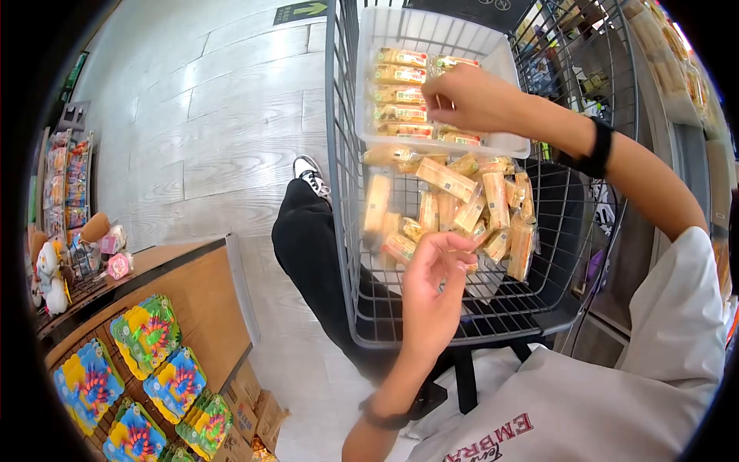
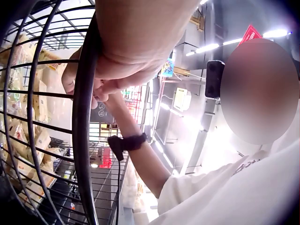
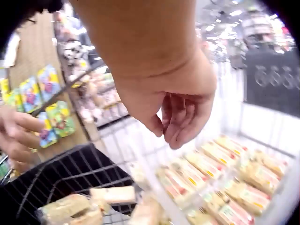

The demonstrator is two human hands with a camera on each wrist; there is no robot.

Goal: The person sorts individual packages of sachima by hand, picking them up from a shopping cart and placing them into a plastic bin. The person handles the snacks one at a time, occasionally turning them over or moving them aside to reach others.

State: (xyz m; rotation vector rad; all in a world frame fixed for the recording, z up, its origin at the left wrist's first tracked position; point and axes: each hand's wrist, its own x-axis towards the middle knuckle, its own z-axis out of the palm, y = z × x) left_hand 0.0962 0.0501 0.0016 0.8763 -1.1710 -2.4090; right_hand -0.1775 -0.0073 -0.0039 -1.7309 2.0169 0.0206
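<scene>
My right hand (image 1: pixel 481 100) hovers over a clear plastic bin (image 1: pixel 493 46), its fingers loosely bent and nothing in them. Inside the bin, wrapped snack bars (image 1: pixel 400 94) lie side by side in two rows with printed labels up. In the right wrist view, the right hand (image 3: pixel 173 108) hangs above the bin's near wall, apart from the rows. My left hand (image 1: pixel 435 289) is held palm-up with fingers loosely bent and empty, over the near end of a heap of loose wrapped bars (image 1: pixel 446 181). Part of that heap is hidden behind its fingers.
Both the bin and the heap are in a black wire shopping cart (image 1: pixel 332 154). A leg in black trousers (image 1: pixel 296 246) stands beside it. Left is a wooden display (image 1: pixel 200 300) hung with colourful toy packs (image 1: pixel 146 331); right are store shelves (image 1: pixel 677 69).
</scene>
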